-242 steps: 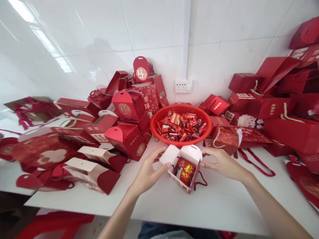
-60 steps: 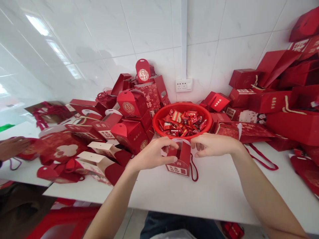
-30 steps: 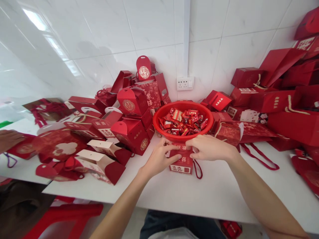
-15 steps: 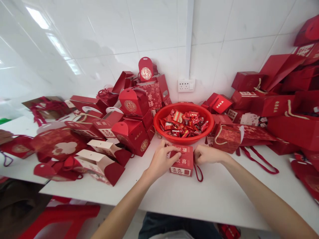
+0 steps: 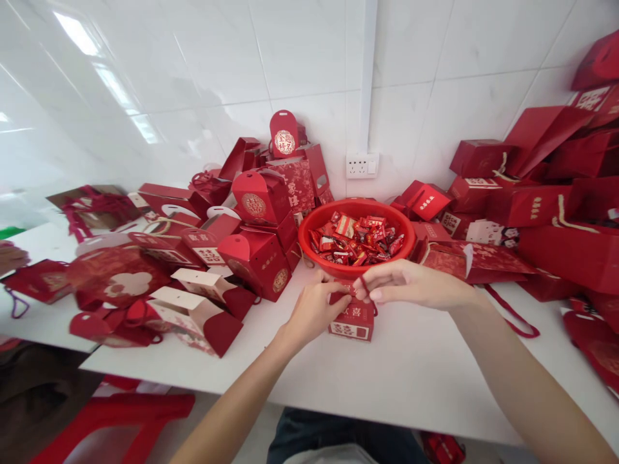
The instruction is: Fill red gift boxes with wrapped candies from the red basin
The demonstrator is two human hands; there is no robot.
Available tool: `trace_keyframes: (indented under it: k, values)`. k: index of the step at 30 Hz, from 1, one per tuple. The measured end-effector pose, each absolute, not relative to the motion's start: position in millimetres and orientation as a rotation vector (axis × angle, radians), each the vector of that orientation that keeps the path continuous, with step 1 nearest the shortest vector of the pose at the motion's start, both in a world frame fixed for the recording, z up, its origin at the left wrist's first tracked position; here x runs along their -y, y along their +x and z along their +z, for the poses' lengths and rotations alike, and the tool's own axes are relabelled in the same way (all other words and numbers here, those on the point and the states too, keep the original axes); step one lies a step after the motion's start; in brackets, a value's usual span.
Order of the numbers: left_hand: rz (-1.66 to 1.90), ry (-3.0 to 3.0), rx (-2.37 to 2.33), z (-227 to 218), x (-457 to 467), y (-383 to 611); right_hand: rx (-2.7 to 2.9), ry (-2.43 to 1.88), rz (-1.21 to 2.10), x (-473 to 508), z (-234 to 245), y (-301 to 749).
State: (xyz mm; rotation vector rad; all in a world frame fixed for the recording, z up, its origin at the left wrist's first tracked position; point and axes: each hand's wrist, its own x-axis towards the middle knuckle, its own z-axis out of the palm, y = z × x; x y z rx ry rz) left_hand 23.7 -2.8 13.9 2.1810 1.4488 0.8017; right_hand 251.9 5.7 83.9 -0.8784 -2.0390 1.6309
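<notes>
On the white worktop point(image 5: 411, 380) below glossy tiles point(image 5: 309, 58), the left hand point(image 5: 314, 304) clasps a gift box point(image 5: 351, 330), the right hand point(image 5: 406, 283) pinching its cord point(image 5: 364, 286)

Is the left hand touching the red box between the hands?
Touching: the head view shows the left hand with its thumb lying on the red box.

You get bright, diffuse light, with streaks of glare point(image 5: 112, 84) across the glossy wall point(image 5: 304, 58) at upper left and a faint shadow point(image 5: 193, 106). The far left washes out; the lower left corner sinks dark. Lettering on the red box point(image 5: 352, 323) looks soft, and wide-angle distortion stretches the right-edge boxes point(image 5: 570, 261).
</notes>
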Motion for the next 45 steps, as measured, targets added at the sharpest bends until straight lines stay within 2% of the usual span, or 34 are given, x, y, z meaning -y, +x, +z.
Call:
trace_keyframes:
  k: [5, 7, 17, 24, 31, 37, 45]
  values:
    - [0.681, 2.224, -1.377, 31, 0, 29, 2.452, -1.052, 1.11, -6, 88, 225]
    - [0.675, 2.168, -1.356, 37, -2, 28, 2.525, -1.113, 1.005, -7, 90, 220]
    - [0.818, 1.383, -0.973, 52, -8, 26, 2.529, -1.216, 1.016, -9, 96, 224]
    - [0.855, 1.353, -0.983, 45, -9, 49, 2.646, -1.294, 0.826, 1, 103, 225]
    - [0.926, 1.352, -0.963, 45, -10, 53, 2.57, -1.282, 0.789, 2, 100, 231]
    - [1.014, 1.491, -0.922, 70, -2, 37, 2.209, -1.081, 0.981, 2, 105, 237]
    - [1.072, 1.536, -0.906, 114, 30, 4, 1.92, -1.079, 0.872, 7, 117, 258]
